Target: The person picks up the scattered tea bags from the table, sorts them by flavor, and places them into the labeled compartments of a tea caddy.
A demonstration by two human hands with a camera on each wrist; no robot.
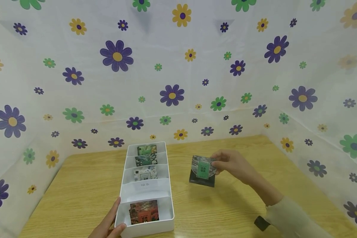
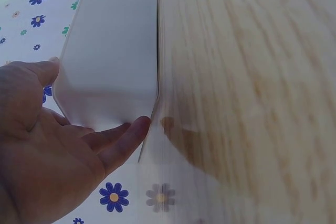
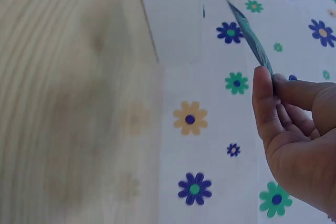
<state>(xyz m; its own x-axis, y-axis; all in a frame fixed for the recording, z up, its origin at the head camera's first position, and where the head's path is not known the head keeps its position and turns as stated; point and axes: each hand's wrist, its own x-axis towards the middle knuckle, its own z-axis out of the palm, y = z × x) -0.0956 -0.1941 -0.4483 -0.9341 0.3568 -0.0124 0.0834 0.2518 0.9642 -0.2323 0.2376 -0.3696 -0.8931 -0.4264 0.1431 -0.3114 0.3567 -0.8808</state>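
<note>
My right hand (image 1: pixel 233 165) pinches a square sachet (image 1: pixel 203 170), dark with a green label, by its right edge, above the table right of a white divided box (image 1: pixel 147 228). In the right wrist view the sachet (image 3: pixel 251 35) appears nearly edge-on between thumb and fingers. My left hand (image 1: pixel 107 223) grips the box's near left corner, its thumb on one face and fingers on another in the left wrist view. Red sachets (image 1: pixel 143 212) lie in the nearest compartment. Farther back are white sachets (image 1: pixel 145 174), dark green sachets (image 1: pixel 145 160) and green sachets (image 1: pixel 146 150).
The box stands on a wood-grain table (image 1: pixel 86 181). Between the red and white sachets, a bare compartment (image 1: pixel 145 191) shows small handwriting. A flower-printed white sheet (image 1: pixel 154 76) encloses the back and sides. A small dark block (image 1: pixel 261 223) shows beside the right sleeve.
</note>
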